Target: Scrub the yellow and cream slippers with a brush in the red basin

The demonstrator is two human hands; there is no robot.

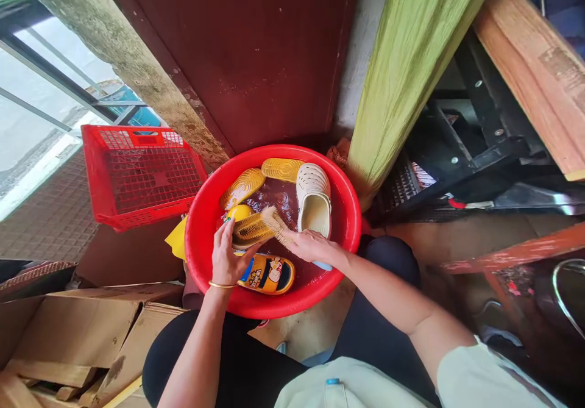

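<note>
Scrubbing looked unfinished: our left grip (227, 257) held a brown ridge-soled shoe (249, 231), our right grip (313, 246) a pale-bristled brush (276, 224); far yellow soles (282, 169) lay in the round red basin (283, 308).

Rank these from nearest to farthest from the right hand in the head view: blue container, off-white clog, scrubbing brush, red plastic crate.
1. Scrubbing brush: held in the right hand.
2. Off-white clog: just beyond that hand, in the red basin.
3. Red plastic crate: left of the basin.
4. Blue container: farther out, behind the crate.
</note>
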